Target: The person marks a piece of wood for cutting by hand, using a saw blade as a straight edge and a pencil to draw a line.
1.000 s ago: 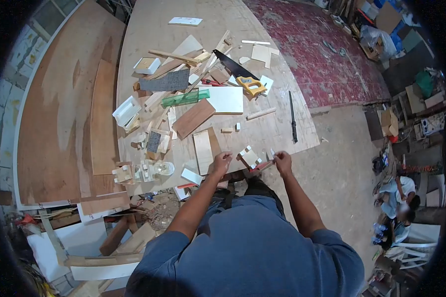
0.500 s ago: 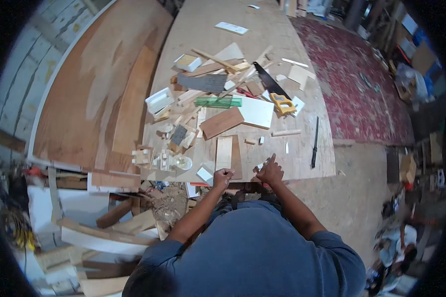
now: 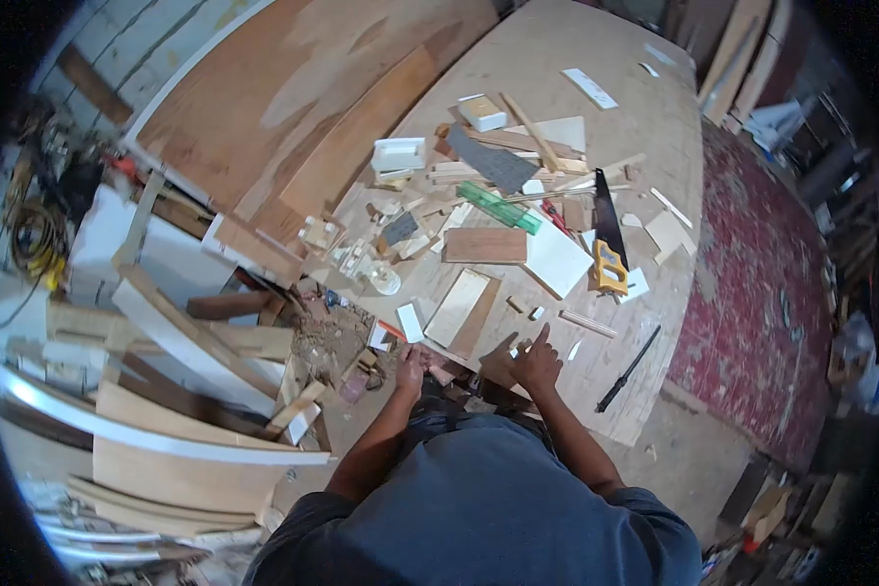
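My left hand point(image 3: 411, 369) is closed beside the table's near edge, close to a small white block point(image 3: 410, 323); whatever its fingers hold is too small to make out. Over the near edge, my right hand point(image 3: 537, 365) has its index finger stretched forward, with small pale pieces by the thumb. Just ahead of that finger lie a small white-ended block point(image 3: 537, 313) and a thin wood strip point(image 3: 588, 323). Between and beyond the hands is a pale board point(image 3: 458, 306) on a brown one.
A saw with yellow handle point(image 3: 610, 268), a green ruler-like piece point(image 3: 499, 207), a brown board point(image 3: 484, 245) and wood scraps cover the table point(image 3: 645, 117). A black rod-like tool point(image 3: 628, 368) lies at right. Wood offcuts and curved panels point(image 3: 195, 347) are piled at left.
The view has turned, so the table now slants to the right and more of the left pile shows. My left hand has moved off the board to beside the table edge.
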`<state>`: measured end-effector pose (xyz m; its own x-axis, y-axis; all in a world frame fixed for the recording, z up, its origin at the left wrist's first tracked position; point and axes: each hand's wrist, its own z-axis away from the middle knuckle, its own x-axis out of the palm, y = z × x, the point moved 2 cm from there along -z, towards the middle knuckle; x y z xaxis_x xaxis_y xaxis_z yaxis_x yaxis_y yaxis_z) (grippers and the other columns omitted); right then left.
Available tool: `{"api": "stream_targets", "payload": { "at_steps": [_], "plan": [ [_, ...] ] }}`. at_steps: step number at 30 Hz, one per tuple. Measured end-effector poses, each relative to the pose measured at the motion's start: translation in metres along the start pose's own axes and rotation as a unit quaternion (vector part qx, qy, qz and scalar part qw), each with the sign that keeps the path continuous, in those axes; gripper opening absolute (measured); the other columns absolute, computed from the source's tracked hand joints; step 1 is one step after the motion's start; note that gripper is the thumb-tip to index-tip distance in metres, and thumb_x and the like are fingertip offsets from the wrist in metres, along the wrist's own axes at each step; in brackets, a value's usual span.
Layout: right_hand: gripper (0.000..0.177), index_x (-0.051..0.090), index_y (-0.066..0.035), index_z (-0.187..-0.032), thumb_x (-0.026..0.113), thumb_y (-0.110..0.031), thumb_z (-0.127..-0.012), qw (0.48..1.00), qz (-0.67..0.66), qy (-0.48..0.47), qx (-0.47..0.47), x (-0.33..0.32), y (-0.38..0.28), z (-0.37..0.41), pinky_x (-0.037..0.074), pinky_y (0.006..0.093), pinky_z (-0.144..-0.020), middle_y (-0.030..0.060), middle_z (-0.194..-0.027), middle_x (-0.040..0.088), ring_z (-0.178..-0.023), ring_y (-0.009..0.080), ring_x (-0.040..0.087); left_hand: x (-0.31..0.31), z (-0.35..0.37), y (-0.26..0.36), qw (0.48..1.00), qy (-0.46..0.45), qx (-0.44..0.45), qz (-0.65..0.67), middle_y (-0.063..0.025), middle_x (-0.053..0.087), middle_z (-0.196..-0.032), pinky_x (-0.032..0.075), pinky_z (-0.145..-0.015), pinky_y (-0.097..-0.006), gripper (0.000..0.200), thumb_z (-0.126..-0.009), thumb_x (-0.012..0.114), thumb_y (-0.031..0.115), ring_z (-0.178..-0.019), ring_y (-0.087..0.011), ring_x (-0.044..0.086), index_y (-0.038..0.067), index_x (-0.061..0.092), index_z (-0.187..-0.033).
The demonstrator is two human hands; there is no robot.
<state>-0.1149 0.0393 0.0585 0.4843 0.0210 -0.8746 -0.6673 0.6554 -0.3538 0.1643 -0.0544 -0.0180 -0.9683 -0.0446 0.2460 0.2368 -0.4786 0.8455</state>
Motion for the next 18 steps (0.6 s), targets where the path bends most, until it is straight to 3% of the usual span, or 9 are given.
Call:
{"api": "stream_targets", "payload": {
  "at_steps": [2, 4, 6, 10, 12, 16, 18],
  "plan": [
    [0.115, 0.003, 0.001, -0.154, 0.075, -0.045, -0.077, 0.999, 0.017, 0.006, -0.039, -0.011, -0.003, 0.001, 0.044, 0.0616, -0.091, 0.0247, -0.109, 0.064, -0.102, 0.0416, 0.063, -0.021, 0.008, -0.003, 0.998, -0.009, 0.019, 0.056, -0.0048, 0.063, -0.083, 0.055, -0.068, -0.0284, 0.019, -0.103, 0.052, 0.024, -0.072, -0.0148, 0.063, 0.006, 0.059, -0.102],
    [0.115, 0.002, 0.001, -0.154, 0.076, -0.041, -0.077, 0.996, 0.030, 0.024, -0.076, -0.029, -0.015, -0.004, 0.041, 0.0631, -0.093, 0.0244, -0.108, 0.064, -0.101, 0.0413, 0.063, -0.034, 0.003, 0.000, 0.993, 0.092, 0.052, 0.052, -0.0039, 0.063, -0.083, 0.054, -0.067, -0.0283, 0.021, -0.102, 0.053, 0.027, -0.071, -0.0147, 0.062, 0.006, 0.060, -0.105],
    [0.117, -0.002, 0.001, -0.154, 0.078, -0.036, -0.077, 0.994, 0.035, 0.014, -0.106, -0.044, -0.032, -0.007, 0.037, 0.0660, -0.097, 0.0232, -0.116, 0.062, -0.105, 0.0389, 0.063, -0.053, -0.006, 0.011, 0.992, 0.087, 0.048, 0.074, -0.0026, 0.063, -0.084, 0.053, -0.067, -0.0281, 0.023, -0.102, 0.055, 0.028, -0.073, -0.0138, 0.062, 0.006, 0.061, -0.102],
    [0.120, -0.004, 0.001, -0.154, 0.080, -0.031, -0.073, 0.992, 0.034, 0.027, -0.122, -0.077, -0.083, -0.015, 0.037, 0.0670, -0.098, 0.0239, -0.115, 0.062, -0.104, 0.0399, 0.063, -0.085, -0.023, 0.044, 0.994, 0.087, 0.052, 0.032, -0.0006, 0.060, -0.082, 0.050, -0.065, -0.0259, 0.024, -0.097, 0.064, 0.029, -0.071, -0.0110, 0.058, 0.006, 0.065, -0.093],
    [0.120, -0.005, 0.000, -0.154, 0.079, -0.027, -0.072, 0.989, -0.001, 0.025, -0.143, -0.086, -0.116, -0.021, 0.036, 0.0677, -0.100, 0.0245, -0.115, 0.062, -0.103, 0.0414, 0.063, -0.096, -0.036, 0.061, 0.984, 0.111, 0.136, 0.017, 0.0013, 0.058, -0.079, 0.047, -0.061, -0.0250, 0.022, -0.095, 0.067, 0.027, -0.067, -0.0087, 0.055, 0.005, 0.066, -0.094],
    [0.117, -0.001, 0.000, -0.154, 0.075, -0.026, -0.070, 0.984, 0.004, 0.033, -0.175, -0.078, -0.192, -0.042, 0.036, 0.0668, -0.101, 0.0251, -0.112, 0.062, -0.101, 0.0419, 0.064, -0.135, -0.062, 0.102, 0.979, 0.132, 0.128, -0.088, -0.0009, 0.062, -0.082, 0.046, -0.066, -0.0257, 0.015, -0.087, 0.077, 0.016, -0.069, -0.0080, 0.053, 0.003, 0.071, -0.081],
    [0.118, 0.001, 0.002, -0.154, 0.075, -0.026, -0.066, 0.975, -0.004, 0.081, -0.208, -0.073, -0.234, -0.051, 0.039, 0.0652, -0.099, 0.0246, -0.109, 0.063, -0.099, 0.0423, 0.064, -0.152, -0.076, 0.117, 0.980, 0.124, 0.149, -0.049, -0.0026, 0.065, -0.086, 0.047, -0.070, -0.0260, 0.014, -0.084, 0.078, 0.013, -0.073, -0.0092, 0.056, 0.002, 0.071, -0.080]
  ]
}}
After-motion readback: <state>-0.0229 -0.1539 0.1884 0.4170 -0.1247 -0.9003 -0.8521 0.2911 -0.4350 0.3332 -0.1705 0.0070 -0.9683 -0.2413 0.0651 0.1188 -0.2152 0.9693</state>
